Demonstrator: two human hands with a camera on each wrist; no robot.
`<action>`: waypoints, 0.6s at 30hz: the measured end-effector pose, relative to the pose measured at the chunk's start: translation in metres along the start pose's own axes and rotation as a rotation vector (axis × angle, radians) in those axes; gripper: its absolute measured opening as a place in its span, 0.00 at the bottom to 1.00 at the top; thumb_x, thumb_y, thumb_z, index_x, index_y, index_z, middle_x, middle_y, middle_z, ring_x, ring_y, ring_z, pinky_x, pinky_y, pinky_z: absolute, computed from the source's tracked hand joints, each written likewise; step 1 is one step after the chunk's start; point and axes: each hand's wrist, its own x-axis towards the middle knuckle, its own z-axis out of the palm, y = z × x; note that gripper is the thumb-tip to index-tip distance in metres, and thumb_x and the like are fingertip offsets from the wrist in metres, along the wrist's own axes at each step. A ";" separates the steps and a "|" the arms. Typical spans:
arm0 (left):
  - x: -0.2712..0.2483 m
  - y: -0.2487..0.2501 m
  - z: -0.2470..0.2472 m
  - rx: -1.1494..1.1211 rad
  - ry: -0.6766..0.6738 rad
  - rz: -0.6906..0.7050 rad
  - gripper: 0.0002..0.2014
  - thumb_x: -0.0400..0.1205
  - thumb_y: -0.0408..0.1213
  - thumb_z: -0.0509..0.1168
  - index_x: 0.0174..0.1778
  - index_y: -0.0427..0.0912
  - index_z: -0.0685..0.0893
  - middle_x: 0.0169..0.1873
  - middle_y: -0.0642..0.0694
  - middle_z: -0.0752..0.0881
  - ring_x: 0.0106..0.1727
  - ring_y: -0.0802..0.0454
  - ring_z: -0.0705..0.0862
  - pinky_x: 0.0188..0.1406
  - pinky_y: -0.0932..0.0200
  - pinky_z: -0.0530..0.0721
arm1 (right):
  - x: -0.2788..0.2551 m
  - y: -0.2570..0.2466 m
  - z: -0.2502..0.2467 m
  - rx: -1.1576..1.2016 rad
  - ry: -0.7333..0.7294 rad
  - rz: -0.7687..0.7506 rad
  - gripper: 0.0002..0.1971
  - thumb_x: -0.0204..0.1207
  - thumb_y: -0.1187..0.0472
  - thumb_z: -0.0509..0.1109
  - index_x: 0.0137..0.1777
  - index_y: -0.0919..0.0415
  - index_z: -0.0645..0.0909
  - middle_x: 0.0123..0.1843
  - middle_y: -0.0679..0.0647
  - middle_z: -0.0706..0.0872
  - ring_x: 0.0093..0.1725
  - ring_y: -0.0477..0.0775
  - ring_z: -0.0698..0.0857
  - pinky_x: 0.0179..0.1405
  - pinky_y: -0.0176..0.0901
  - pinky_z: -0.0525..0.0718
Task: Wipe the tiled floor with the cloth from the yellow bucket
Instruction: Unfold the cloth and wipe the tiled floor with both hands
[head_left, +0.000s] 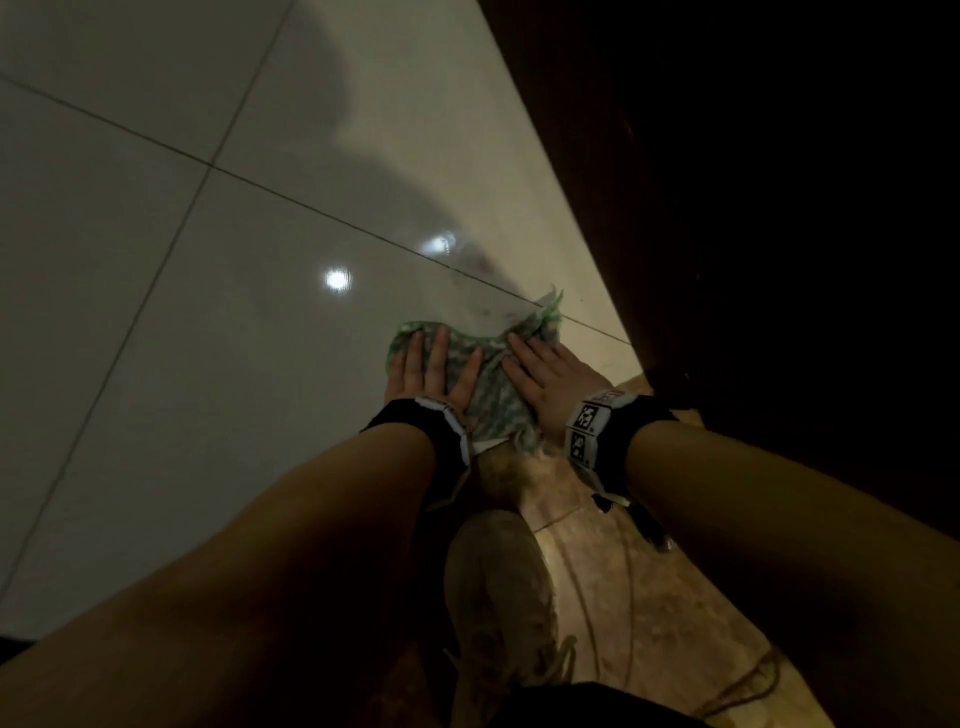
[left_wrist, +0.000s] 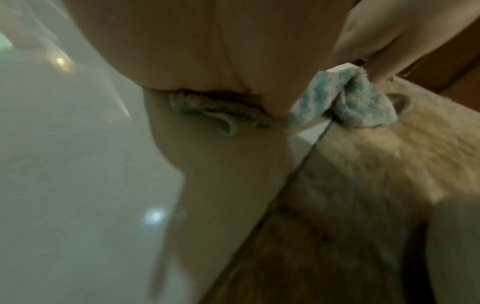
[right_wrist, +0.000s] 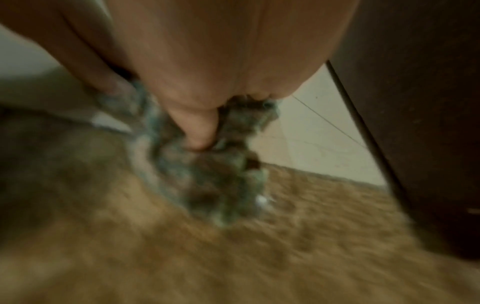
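Observation:
A green and white fluffy cloth (head_left: 493, 379) lies on the pale tiled floor (head_left: 208, 312), at the seam where pale tile meets brown stone tile (head_left: 623, 597). My left hand (head_left: 434, 366) lies flat on its left half, fingers straight and spread. On its right half my right hand (head_left: 540, 371) presses down flat too. The left wrist view shows the cloth (left_wrist: 363, 107) bunched under the palm (left_wrist: 207, 51), with the other hand's fingers (left_wrist: 389, 51) on it. In the blurred right wrist view the cloth (right_wrist: 207, 174) sits under my thumb (right_wrist: 197, 127). No yellow bucket is in view.
A dark wooden door or cabinet (head_left: 779, 208) runs along the right, close to my right hand. My tan shoe (head_left: 498, 597) stands just behind the cloth. A thin cord (head_left: 623, 597) trails over the brown tile. Wet streaks (head_left: 483, 280) mark the tile ahead of the cloth.

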 end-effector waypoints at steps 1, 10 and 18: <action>0.000 0.002 -0.002 0.000 -0.003 -0.001 0.41 0.83 0.63 0.47 0.84 0.55 0.30 0.83 0.38 0.28 0.84 0.33 0.32 0.83 0.37 0.36 | 0.001 -0.004 -0.001 0.031 0.010 0.007 0.44 0.80 0.46 0.59 0.83 0.62 0.34 0.85 0.61 0.30 0.85 0.63 0.38 0.83 0.51 0.37; 0.011 0.000 -0.017 0.002 0.012 -0.007 0.38 0.84 0.64 0.45 0.83 0.58 0.31 0.83 0.41 0.28 0.85 0.34 0.33 0.83 0.38 0.35 | 0.011 -0.010 -0.007 0.215 0.084 0.038 0.40 0.82 0.53 0.56 0.82 0.68 0.34 0.83 0.64 0.28 0.84 0.66 0.33 0.83 0.51 0.39; 0.047 -0.017 -0.046 0.010 0.134 -0.022 0.38 0.83 0.64 0.46 0.85 0.58 0.36 0.85 0.42 0.32 0.85 0.34 0.36 0.84 0.38 0.37 | 0.039 0.020 -0.038 0.224 0.152 0.025 0.41 0.82 0.54 0.58 0.83 0.67 0.35 0.84 0.64 0.30 0.84 0.66 0.35 0.83 0.51 0.39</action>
